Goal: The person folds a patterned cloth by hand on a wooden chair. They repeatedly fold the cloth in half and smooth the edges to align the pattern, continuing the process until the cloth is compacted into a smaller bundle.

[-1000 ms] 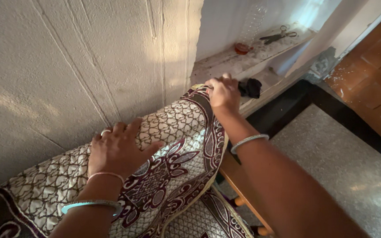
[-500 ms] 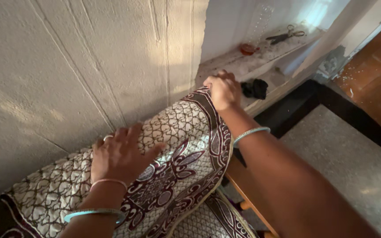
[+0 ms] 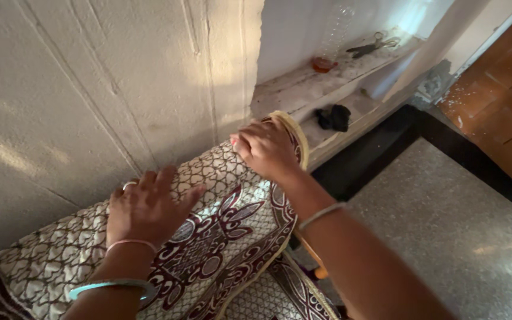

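With the left hand flat on the patterned cloth and the right hand seemingly pinching its wall-side edge, it could slide floorward.

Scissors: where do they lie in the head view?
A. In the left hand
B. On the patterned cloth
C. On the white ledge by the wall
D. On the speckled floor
C: the scissors lie on the white ledge, far from the cloth that the left hand and right hand press.
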